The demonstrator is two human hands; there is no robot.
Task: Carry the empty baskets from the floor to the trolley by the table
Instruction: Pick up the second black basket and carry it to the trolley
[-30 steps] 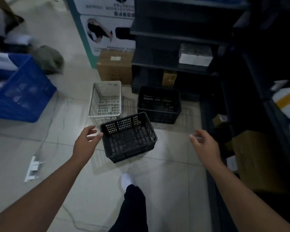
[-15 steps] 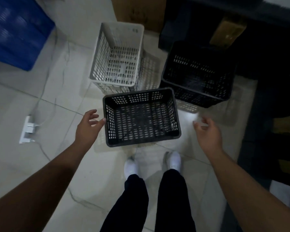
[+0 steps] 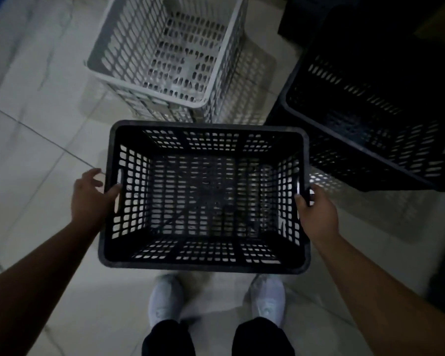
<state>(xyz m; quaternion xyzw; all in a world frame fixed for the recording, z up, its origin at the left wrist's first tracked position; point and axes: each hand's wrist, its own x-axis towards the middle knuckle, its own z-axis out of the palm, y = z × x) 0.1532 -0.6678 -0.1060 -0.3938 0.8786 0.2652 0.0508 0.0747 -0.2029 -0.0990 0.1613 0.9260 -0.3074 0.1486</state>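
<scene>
An empty black slotted basket (image 3: pixel 206 263) sits on the tiled floor right in front of my feet. My left hand (image 3: pixel 89 199) is on its left rim beside the handle slot, thumb hooked over the edge and fingers down the outside. My right hand (image 3: pixel 316 214) grips the right rim at the handle slot, thumb inside. Behind it stand an empty white basket (image 3: pixel 144 80) at the left and a larger empty black basket (image 3: pixel 370 140) at the right. No trolley shows in this view.
My two white shoes (image 3: pixel 166 301) stand just under the near edge of the held basket. Pale floor tiles (image 3: pixel 34 140) spread to the left. Dark shelving or boxes fill the top right corner (image 3: pixel 370 19).
The view has dropped and closed in on the baskets. Both hands moved inward from open and apart to grasping the two short sides of the nearest black basket.
</scene>
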